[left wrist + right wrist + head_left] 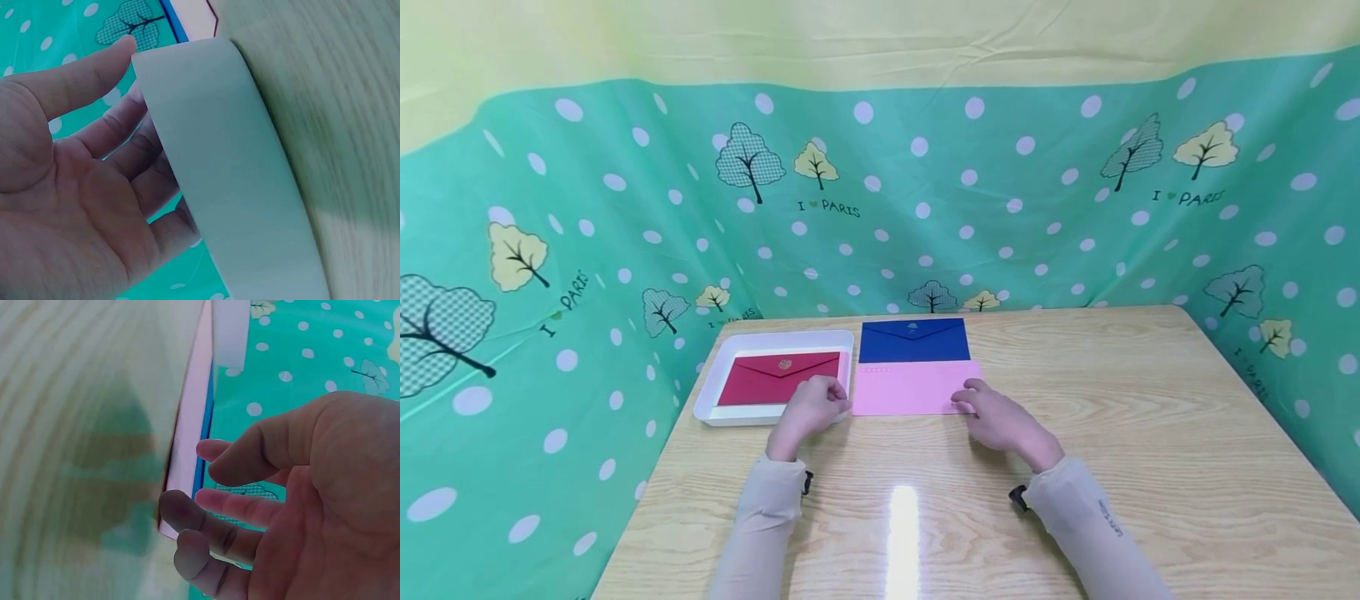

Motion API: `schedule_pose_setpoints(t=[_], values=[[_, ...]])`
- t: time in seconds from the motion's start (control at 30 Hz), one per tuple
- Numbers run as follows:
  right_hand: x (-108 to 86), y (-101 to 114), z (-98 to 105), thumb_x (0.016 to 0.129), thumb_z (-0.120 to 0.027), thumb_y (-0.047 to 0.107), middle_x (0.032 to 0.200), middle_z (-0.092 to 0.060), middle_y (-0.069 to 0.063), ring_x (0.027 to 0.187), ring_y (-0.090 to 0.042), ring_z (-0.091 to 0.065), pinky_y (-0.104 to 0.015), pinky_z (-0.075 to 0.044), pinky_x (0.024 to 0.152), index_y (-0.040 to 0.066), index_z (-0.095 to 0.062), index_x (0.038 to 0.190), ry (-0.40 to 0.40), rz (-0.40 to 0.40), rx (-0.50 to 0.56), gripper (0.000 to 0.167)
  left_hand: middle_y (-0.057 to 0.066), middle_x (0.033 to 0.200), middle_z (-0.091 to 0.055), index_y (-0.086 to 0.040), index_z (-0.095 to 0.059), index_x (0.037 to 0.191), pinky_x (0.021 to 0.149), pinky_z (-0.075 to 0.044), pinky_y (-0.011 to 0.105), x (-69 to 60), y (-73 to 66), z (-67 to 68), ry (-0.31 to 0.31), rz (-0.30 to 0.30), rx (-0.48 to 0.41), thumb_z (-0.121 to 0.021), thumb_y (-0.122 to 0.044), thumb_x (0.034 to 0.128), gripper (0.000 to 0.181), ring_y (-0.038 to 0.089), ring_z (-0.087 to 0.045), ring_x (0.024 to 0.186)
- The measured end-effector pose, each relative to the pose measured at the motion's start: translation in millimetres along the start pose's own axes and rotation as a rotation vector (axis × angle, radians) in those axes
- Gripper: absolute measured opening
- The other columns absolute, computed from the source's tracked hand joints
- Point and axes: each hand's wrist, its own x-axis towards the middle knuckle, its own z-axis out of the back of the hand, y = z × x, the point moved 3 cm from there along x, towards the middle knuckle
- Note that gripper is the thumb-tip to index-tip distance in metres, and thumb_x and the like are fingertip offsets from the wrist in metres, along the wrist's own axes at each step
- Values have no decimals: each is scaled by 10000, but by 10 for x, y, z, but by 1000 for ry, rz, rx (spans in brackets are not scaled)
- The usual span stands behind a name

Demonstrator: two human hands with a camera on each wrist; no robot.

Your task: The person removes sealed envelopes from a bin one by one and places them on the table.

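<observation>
A pink envelope lies flat, its far edge meeting a dark blue envelope. My right hand is at the pink one's right end, fingers loosely bent and apart; contact is unclear. The right wrist view shows the hand beside the pink edge. My left hand is over the near right part of the white tray, beside a red envelope. The left wrist view shows this hand with thumb and fingers spread, fingertips partly behind the tray wall.
The white tray stands at the back left of the wooden table, just left of the pink envelope. A pink strip shows inside its right side. A green dotted curtain hangs behind the table and along both sides.
</observation>
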Motion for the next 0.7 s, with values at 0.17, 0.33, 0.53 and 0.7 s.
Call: schedule_pose_setpoints(t=[0.17, 0.33, 0.53, 0.7], values=[[-11, 5, 51, 1051, -524, 46, 1522, -490, -254, 1396, -449, -484, -607, -377, 1140, -2, -650, 1385, -21, 4, 17, 361, 66, 926, -690, -17, -761, 1096, 745, -529, 354, -17, -7, 45, -17, -10, 11, -684, -164, 1038, 176, 225, -612, 827], [-4, 13, 41, 1059, -519, 44, 1479, -536, -245, 1384, -439, -499, -596, -387, 1137, -28, -612, 1412, -29, 28, 33, 372, 69, 945, -701, -7, -760, 1126, 763, -538, 357, -12, 0, 58, -12, -18, 17, -676, -175, 1045, 205, 217, -619, 834], [12, 13, 16, 1068, -518, 51, 1468, -549, -239, 1380, -432, -504, -591, -394, 1133, -29, -585, 1437, -39, 36, 53, 383, 82, 972, -712, -2, -761, 1136, 770, -543, 366, -10, 5, 86, -13, -26, 15, -678, -177, 1040, 216, 226, -624, 841], [10, 22, 14, 1089, -504, 81, 1448, -568, -221, 1366, -417, -519, -585, -400, 1129, -23, -594, 1429, -53, 50, 52, 367, 84, 988, -714, 4, -761, 1132, 780, -539, 389, -15, 25, 159, -24, -41, 15, -666, -166, 1041, 216, 235, -617, 860]])
